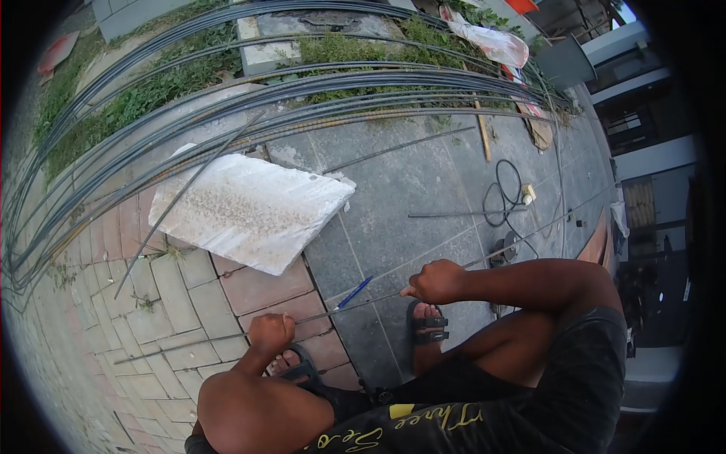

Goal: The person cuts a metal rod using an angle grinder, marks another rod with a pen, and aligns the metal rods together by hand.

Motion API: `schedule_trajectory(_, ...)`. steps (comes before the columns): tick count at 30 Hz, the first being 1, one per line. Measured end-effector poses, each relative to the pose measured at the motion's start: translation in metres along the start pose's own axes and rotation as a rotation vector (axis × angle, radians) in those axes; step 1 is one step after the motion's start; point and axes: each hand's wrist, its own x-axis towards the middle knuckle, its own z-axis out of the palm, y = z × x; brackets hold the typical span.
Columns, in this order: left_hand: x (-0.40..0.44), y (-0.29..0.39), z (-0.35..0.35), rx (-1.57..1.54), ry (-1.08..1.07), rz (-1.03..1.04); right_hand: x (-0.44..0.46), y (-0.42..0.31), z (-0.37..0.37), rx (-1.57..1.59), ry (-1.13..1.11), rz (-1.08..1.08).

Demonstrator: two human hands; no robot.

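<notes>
A long thin metal rod (pixel 355 303) runs slantwise across the view, low over the paving. My left hand (pixel 271 333) is closed round it near its left part, above the brick pavers. Farther right, my right hand (pixel 434 281) is closed on the same rod, over the grey tiles. Between my hands, a blue pen (pixel 353 293) lies on the tiles right beside the rod. A white slab (pixel 249 208) with a rough, dirty surface lies ahead of my left hand, and a shorter bar (pixel 189 185) rests across its left side.
Long bundled steel bars (pixel 333 91) curve across the back over green plants. A power tool (pixel 503 248), a looped black cable (pixel 491 198), a wooden stick (pixel 482 132) and a short rod (pixel 454 214) lie at the right. A grey bin (pixel 566 64) stands behind.
</notes>
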Motion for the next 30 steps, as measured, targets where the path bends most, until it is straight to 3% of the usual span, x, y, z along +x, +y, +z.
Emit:
schedule_trajectory(12, -0.003, -0.008, 0.006, -0.018, 0.048, 0.038, -0.01, -0.019, -0.011, 0.062, -0.146, 0.097)
schedule_trajectory(30, 0.0, -0.008, -0.004, -0.048, -0.003, 0.079, -0.028, -0.04, -0.008, 0.01, -0.121, 0.157)
